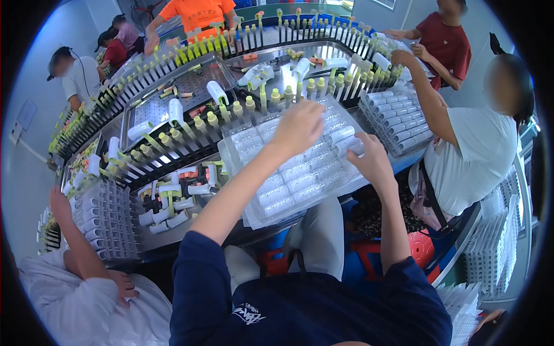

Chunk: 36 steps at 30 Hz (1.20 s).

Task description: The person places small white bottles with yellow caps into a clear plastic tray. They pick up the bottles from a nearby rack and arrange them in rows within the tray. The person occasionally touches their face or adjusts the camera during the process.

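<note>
A clear plastic blister tray (277, 202) with rows of white cylindrical parts (304, 180) in its pockets lies tilted at the table edge, in front of my lap. Above its far edge is my left hand (299, 128), fingers curled together; whatever they may hold is hidden. My right hand (372, 161) is at the tray's right side, thumb and fingers apart, beside a white cylinder (343, 135) at the upper right. Whether the fingertips touch this cylinder I cannot tell. Just beyond the tray runs a black rack of yellow-tipped posts (238, 108), some carrying white pieces (216, 92).
Loose white, black and orange parts (173, 199) lie left of my tray. Stacked filled trays stand at left (107, 222) and right (398, 121). A perforated metal tray (173, 104) is behind the rack. Co-workers sit closely on both sides; a red stool (418, 248) is at right.
</note>
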### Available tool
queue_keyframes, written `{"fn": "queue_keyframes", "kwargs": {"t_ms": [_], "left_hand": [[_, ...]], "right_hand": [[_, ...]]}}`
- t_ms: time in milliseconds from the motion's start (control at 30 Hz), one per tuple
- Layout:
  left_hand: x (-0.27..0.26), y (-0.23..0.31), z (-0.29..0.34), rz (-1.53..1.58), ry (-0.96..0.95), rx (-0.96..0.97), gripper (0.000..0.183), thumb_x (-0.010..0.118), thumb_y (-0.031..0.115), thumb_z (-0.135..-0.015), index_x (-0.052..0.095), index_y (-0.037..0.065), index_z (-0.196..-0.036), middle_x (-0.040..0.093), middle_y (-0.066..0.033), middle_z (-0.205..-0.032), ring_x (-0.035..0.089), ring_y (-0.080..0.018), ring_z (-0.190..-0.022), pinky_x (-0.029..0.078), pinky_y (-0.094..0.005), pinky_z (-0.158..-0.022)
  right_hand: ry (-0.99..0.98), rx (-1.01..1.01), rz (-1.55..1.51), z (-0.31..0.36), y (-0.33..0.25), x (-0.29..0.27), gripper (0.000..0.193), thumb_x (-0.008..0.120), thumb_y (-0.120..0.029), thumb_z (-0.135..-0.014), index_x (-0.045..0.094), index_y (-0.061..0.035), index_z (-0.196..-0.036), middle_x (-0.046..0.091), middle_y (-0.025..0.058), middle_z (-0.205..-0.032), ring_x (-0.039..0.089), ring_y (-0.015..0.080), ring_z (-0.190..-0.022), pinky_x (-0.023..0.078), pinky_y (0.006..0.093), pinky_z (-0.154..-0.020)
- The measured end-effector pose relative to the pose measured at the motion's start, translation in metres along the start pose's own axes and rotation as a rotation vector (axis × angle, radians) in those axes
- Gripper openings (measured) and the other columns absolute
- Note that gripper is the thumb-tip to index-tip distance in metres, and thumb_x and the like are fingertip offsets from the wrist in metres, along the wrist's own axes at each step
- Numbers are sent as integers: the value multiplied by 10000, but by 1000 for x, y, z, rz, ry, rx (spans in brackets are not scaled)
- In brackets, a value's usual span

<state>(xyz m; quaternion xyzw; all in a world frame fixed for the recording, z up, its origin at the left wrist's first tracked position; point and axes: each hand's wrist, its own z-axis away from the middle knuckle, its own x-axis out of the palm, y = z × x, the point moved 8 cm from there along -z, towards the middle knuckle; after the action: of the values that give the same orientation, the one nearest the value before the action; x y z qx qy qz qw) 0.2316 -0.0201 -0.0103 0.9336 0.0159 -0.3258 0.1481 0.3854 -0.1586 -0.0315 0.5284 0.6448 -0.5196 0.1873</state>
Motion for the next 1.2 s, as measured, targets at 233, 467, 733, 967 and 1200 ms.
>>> {"fn": "queue_keyframes", "kwargs": {"t_ms": [233,467,733,967,1200], "left_hand": [[83,-6,19,69,-171,-96,299,699,297,-974,720,61,-1157,689,-134,-1116,620,-341,-1091,510,-450,-992],[84,-14,25,62,-190,-101,345,704,354,-970,749,85,-1180,673,-114,-1107,601,-328,-1115,499,-437,-1008],[92,-9,19,94,-210,-106,354,714,298,-954,735,74,-1228,679,-117,-1162,591,-330,-1125,485,-454,-1038],[85,-14,21,208,-74,-1,330,753,166,-862,735,63,-1175,667,-131,-1147,588,-334,-1098,483,-457,-998],[87,-19,17,266,-75,-116,357,744,181,-884,712,46,-1213,680,-139,-1254,600,-356,-1200,460,-462,-1057]], "right_hand": [[95,89,-313,-53,6,-9,486,436,-369,-1146,654,47,-1021,609,179,-823,575,267,-744,472,416,-718],[363,-6,49,-179,8,1,596,344,-476,-1145,664,21,-1067,681,326,-949,649,551,-955,503,591,-852],[-10,-40,501,-277,-31,93,358,552,-287,-1060,607,-155,-1389,668,191,-1185,742,419,-1012,618,539,-784],[-179,-167,429,-280,-98,143,799,562,-746,-955,725,4,-1179,761,206,-1151,749,352,-1073,596,495,-898],[-283,-223,277,-264,-120,153,646,641,-668,-933,815,-57,-1051,795,172,-1055,769,355,-1011,597,470,-908]]}}
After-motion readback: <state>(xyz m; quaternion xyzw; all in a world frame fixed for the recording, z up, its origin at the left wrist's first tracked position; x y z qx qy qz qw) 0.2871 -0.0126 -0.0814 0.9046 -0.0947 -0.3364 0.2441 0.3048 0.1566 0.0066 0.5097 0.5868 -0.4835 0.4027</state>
